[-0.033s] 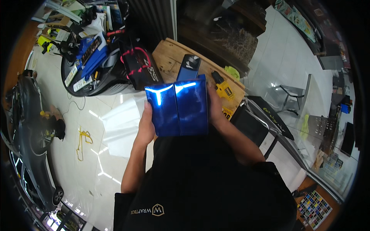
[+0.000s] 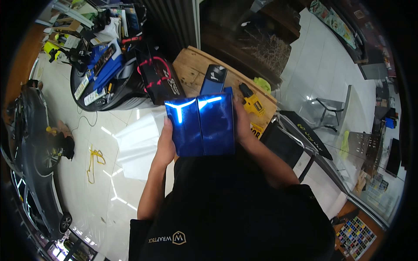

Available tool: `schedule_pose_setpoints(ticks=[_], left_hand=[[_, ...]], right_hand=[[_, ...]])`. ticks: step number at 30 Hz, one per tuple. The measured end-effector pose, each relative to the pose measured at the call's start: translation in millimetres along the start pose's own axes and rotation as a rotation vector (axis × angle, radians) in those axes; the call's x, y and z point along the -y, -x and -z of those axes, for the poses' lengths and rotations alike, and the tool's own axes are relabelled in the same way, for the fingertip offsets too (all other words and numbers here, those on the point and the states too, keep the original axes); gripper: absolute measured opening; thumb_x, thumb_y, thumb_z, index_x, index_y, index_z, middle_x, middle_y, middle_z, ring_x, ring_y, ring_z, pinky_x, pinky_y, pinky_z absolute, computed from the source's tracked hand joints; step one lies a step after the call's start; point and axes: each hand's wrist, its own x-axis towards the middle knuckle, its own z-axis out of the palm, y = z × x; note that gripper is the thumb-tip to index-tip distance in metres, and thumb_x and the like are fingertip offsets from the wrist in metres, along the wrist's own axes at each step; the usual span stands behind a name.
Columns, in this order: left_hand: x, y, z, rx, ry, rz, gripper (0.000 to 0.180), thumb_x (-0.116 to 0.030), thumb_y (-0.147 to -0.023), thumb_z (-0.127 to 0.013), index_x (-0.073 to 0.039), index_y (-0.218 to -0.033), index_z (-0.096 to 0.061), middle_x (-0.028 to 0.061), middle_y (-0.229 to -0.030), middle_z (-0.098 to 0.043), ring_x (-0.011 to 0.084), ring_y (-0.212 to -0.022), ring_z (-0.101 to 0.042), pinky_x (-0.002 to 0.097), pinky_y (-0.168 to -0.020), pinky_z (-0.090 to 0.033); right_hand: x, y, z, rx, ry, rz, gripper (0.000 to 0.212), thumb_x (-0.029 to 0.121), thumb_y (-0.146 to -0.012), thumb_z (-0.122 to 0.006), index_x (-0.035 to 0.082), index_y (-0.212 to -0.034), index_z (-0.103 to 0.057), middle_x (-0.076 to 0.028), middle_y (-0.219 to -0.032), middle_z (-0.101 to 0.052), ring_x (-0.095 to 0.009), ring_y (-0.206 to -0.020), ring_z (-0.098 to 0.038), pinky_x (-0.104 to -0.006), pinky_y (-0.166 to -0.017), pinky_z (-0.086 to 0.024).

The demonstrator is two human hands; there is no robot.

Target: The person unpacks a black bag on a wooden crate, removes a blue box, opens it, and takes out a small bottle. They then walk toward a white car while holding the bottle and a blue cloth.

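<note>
A glossy, dark blue, square panel piece (image 2: 217,126) is held up in front of my chest. A seam runs down it, and bright ceiling lights reflect near its top edge. My left hand (image 2: 165,143) grips the left side, thumb along the edge and fingers hidden behind. On the opposite edge my right hand (image 2: 244,126) is closed round the piece, its fingers mostly out of sight. Just beyond lies a dark blue phone-like slab (image 2: 212,82) on the wooden table (image 2: 189,65). A yellow and black power drill (image 2: 252,102) rests right of it.
Left of the table, a cluttered round black stand (image 2: 117,102) carries tools, beside a black bag (image 2: 159,82) with pink handles. White sheeting (image 2: 139,143) and a yellow cord (image 2: 92,163) lie on the floor. A black-and-metal chair (image 2: 283,141) stands at right; a car (image 2: 30,143) is far left.
The panel piece and both hands sit very slightly lower in the picture, as do the table and its things. Both hands keep their hold.
</note>
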Motion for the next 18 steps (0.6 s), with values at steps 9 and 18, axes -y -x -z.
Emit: schedule_pose_setpoints(ticks=[9,18], left_hand=[[16.4,-11.7,5.2,0.005,0.084,-0.029,0.07,-0.055,-0.113,-0.028,0.001,-0.15,-0.047,0.0152,-0.139,-0.06,0.0214,-0.127,-0.059,0.0355,-0.113,-0.044],[9.7,-13.4,10.9,0.282,0.645,-0.197,0.079,-0.058,-0.105,-0.031,0.005,-0.15,-0.045,0.0254,-0.143,-0.057,0.0228,-0.077,-0.071,0.036,-0.065,-0.058]], right_hand=[[-17.7,-11.8,29.0,0.057,0.187,0.118,0.042,0.036,-0.113,-0.043,0.002,-0.126,-0.064,-0.007,-0.111,-0.067,-0.013,-0.106,-0.062,-0.0306,-0.098,-0.048],[50.9,-2.0,-32.6,-0.059,0.07,0.069,0.046,0.029,-0.097,-0.076,0.004,-0.132,-0.06,-0.01,-0.111,-0.067,-0.014,-0.095,-0.065,-0.0282,-0.082,-0.055]])
